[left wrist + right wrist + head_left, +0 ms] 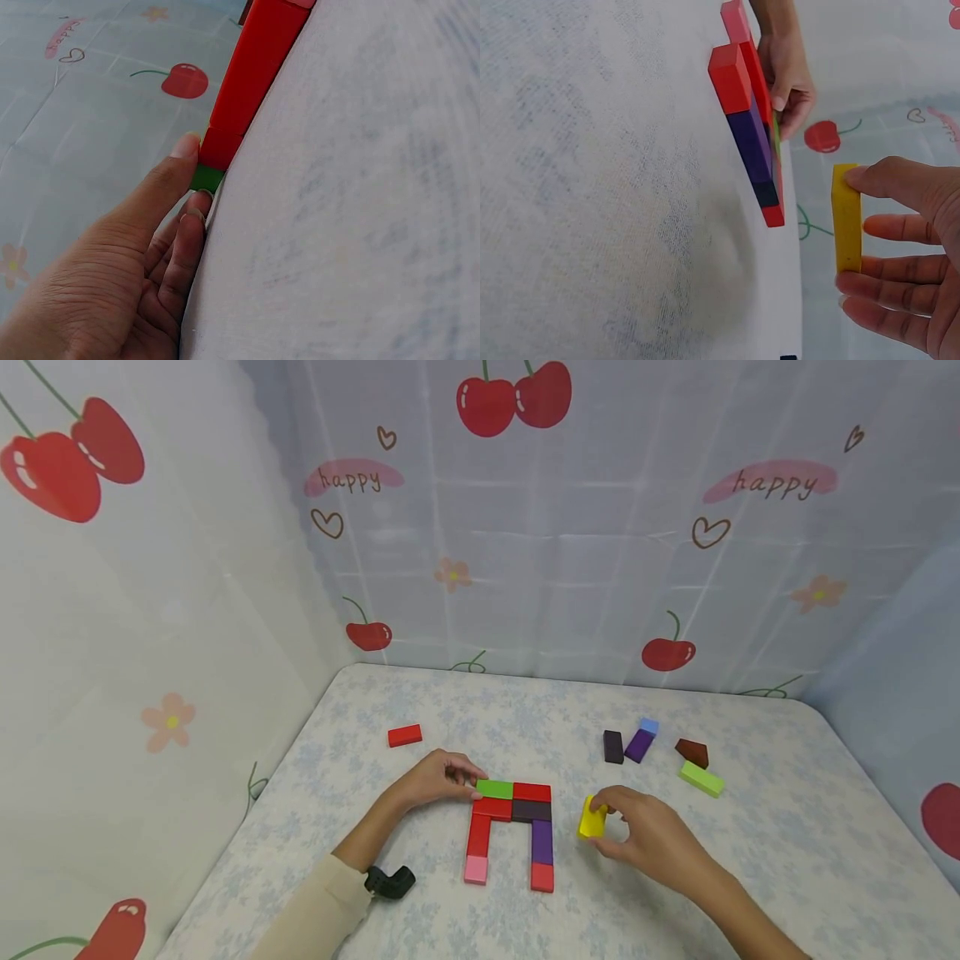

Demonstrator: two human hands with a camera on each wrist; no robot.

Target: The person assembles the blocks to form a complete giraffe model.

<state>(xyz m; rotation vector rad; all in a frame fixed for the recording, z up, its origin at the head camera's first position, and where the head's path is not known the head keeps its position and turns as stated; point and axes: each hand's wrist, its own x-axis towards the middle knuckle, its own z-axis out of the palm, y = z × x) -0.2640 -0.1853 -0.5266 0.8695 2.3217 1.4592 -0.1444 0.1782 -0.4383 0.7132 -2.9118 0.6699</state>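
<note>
Between its thumb and fingers, my right hand [656,831] holds a yellow block [591,819] by its two ends, to the right of a block arrangement. In the right wrist view the yellow block [847,217] shows held up above the table. My left hand [435,778] pinches the left end of a green block [495,789], its thumb also against the red block [492,810] below. Beside the green one lies another red block [532,792], with a black block [531,811] under it. Two legs run toward me: red and pink [476,870] left, purple [542,842] and red right.
A loose red block [405,736] lies at the back left. Toward the back right are black [612,747], purple [639,746], light blue [649,727], brown [692,752] and lime green [702,779] blocks. Patterned curtains [555,552] border the table [315,827].
</note>
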